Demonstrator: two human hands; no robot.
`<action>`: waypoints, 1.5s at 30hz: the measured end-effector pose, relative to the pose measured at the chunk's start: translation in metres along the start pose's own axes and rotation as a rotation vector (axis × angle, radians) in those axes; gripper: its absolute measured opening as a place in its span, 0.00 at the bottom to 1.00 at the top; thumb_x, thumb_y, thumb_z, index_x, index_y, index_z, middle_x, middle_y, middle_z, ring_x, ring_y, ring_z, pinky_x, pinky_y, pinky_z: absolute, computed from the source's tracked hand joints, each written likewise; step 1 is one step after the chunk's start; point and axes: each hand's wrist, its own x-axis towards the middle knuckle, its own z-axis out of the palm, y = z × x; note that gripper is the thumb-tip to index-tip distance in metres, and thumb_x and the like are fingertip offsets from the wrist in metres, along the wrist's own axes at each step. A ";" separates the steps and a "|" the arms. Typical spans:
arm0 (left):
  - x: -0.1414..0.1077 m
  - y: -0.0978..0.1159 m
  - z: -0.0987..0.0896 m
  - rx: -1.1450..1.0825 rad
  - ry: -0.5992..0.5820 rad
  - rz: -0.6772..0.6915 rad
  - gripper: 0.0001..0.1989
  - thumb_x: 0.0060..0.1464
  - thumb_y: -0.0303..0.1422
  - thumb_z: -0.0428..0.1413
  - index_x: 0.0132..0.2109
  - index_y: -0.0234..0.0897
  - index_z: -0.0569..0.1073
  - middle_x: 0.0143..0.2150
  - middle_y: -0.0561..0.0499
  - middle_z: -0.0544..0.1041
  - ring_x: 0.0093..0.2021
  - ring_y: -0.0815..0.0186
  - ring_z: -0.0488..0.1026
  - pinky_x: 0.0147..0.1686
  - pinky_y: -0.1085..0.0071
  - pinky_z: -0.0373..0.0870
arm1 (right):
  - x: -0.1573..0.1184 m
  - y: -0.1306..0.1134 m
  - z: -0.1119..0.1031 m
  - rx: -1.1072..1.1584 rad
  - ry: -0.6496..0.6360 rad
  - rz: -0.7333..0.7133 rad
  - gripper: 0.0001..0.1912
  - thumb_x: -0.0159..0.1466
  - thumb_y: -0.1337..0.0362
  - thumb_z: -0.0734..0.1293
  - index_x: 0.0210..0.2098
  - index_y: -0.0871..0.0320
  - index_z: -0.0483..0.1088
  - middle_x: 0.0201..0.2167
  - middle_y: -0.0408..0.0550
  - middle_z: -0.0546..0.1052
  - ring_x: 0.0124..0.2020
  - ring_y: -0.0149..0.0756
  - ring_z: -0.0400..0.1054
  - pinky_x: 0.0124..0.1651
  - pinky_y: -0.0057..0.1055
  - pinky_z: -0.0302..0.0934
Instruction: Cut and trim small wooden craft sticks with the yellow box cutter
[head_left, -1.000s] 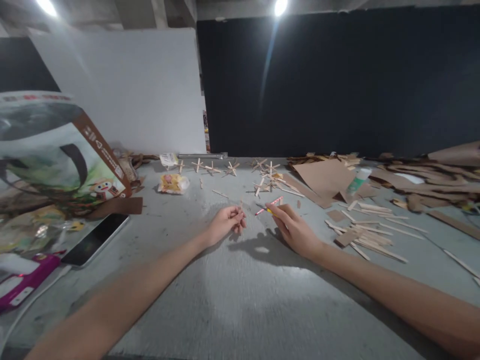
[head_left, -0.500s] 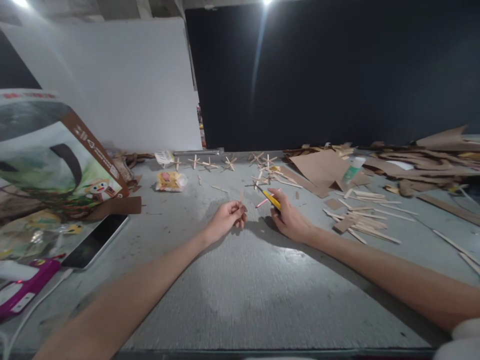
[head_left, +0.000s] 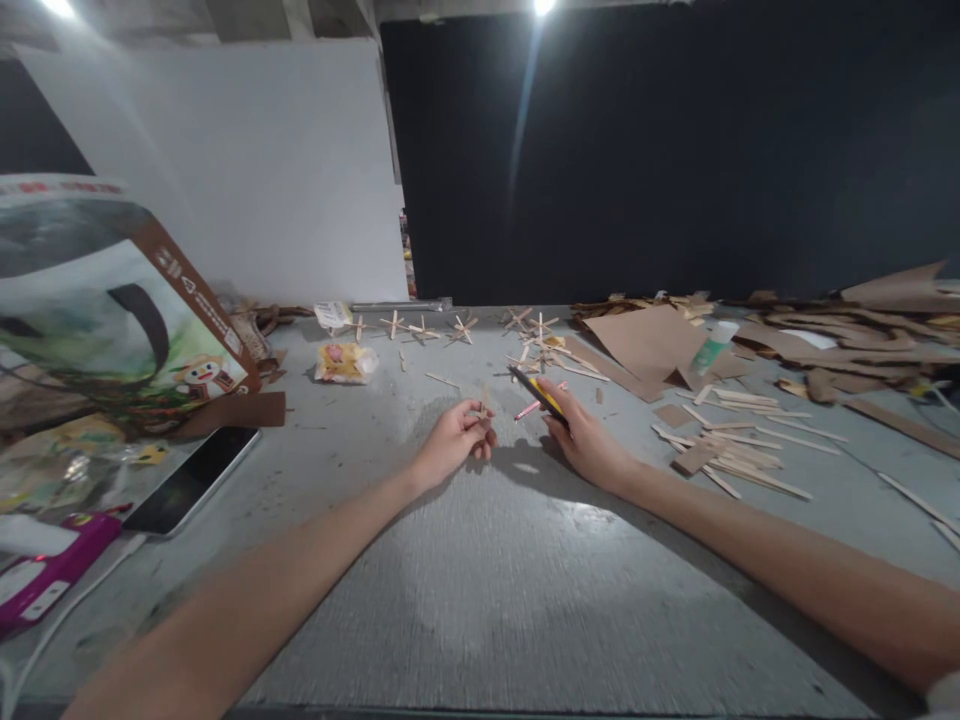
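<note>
Near the middle of the table, my left hand (head_left: 456, 440) is closed, pinching a small wooden stick (head_left: 485, 402) upright between thumb and fingers. To its right, my right hand (head_left: 589, 440) is wrapped round a yellow and black utility knife (head_left: 546, 396), its front end pointing forward and left. A pink pencil (head_left: 529, 409) lies between the two hands, close to the knife. Beyond them, several crossed-stick pieces (head_left: 462, 330) stand along the back of the table, with more in a small heap (head_left: 541, 350).
At right lie loose wooden sticks (head_left: 750, 470), brown cardboard (head_left: 637, 340) and a glue bottle (head_left: 714, 345). On the left are a phone (head_left: 193, 482), a purple power strip (head_left: 56, 575), a large printed bag (head_left: 112, 300) and a small yellow packet (head_left: 345, 363).
The knife has turned in my right hand, showing more black and less yellow. My left hand keeps the stick in nearly the same place. The view has shifted slightly.
</note>
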 end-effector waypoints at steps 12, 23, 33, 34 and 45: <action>0.003 -0.004 -0.002 -0.016 0.052 0.046 0.22 0.56 0.49 0.66 0.38 0.39 0.65 0.27 0.52 0.79 0.19 0.71 0.72 0.22 0.74 0.61 | 0.000 0.002 0.008 0.034 0.007 0.047 0.33 0.77 0.57 0.53 0.78 0.50 0.42 0.69 0.64 0.63 0.70 0.57 0.60 0.69 0.64 0.56; 0.008 -0.010 -0.006 -0.109 0.157 0.061 0.22 0.55 0.48 0.67 0.36 0.40 0.64 0.27 0.54 0.78 0.20 0.72 0.71 0.22 0.75 0.61 | 0.005 -0.001 -0.001 0.076 -0.105 -0.048 0.28 0.76 0.60 0.54 0.74 0.51 0.53 0.63 0.61 0.75 0.60 0.51 0.74 0.57 0.50 0.72; 0.007 -0.009 -0.004 -0.038 0.185 0.079 0.26 0.52 0.55 0.67 0.38 0.38 0.69 0.27 0.52 0.78 0.21 0.71 0.71 0.22 0.74 0.61 | 0.004 -0.007 -0.006 0.074 -0.171 -0.093 0.26 0.78 0.58 0.53 0.73 0.51 0.58 0.58 0.60 0.75 0.53 0.47 0.76 0.56 0.44 0.72; 0.007 -0.008 -0.004 -0.031 0.187 0.085 0.26 0.52 0.55 0.67 0.38 0.37 0.70 0.27 0.52 0.78 0.21 0.71 0.71 0.22 0.74 0.62 | 0.004 -0.008 -0.006 0.072 -0.175 -0.098 0.26 0.78 0.57 0.54 0.73 0.51 0.58 0.58 0.60 0.75 0.53 0.47 0.76 0.56 0.44 0.72; 0.005 -0.005 -0.002 -0.015 0.177 0.108 0.27 0.50 0.56 0.68 0.40 0.37 0.74 0.27 0.52 0.78 0.22 0.70 0.71 0.23 0.73 0.62 | 0.004 -0.009 -0.007 0.059 -0.175 -0.112 0.28 0.78 0.56 0.53 0.76 0.50 0.56 0.56 0.60 0.75 0.50 0.47 0.76 0.56 0.44 0.72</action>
